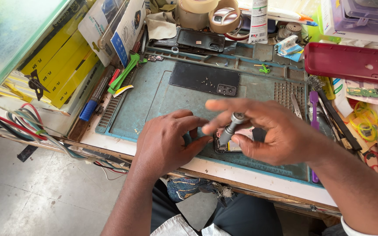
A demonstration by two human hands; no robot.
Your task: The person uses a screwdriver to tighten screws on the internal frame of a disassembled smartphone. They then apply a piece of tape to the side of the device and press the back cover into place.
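Grey metal screwdriver (pixel 229 130) is the main thing here, a slim precision type with a rounded cap on top and a knurled-looking barrel. It's pinched in the right hand (pixel 281 133), thumb on one side, fingers wrapped loosely and the index finger stretched out flat above the cap. Its tip goes down onto a small opened phone (pixel 229 144), which sits mostly hidden under both hands, so I can't make out much of it beyond a dark frame and some pale insides.

Left hand (pixel 169 142) is curled just left of the screwdriver, fingers bent down onto the edge of that phone, thumb nearly touching the right thumb. So the hands are close together: right one clamped on the tool, left one bracing the phone.

Surface is a blue-green repair mat (pixel 154 102) with ribbed trays along its edges, on a light bench with worn edges. Beyond the screwdriver, further from the person, lies a black phone back panel (pixel 204 78), with tiny screws scattered on it. Far side past that: tape rolls (pixel 206 13). To the right of the screwdriver there's tweezers (pixel 295 106), a purple pry tool, and a dark red phone case (pixel 351 62). Off to the left: yellow boxes (pixel 60 65), a bundle of wires, bare concrete floor (pixel 44 192) below.

Screwdriver's long axis is tilted, not upright: cap end points up and away to the right, tip down toward the person and a bit left.
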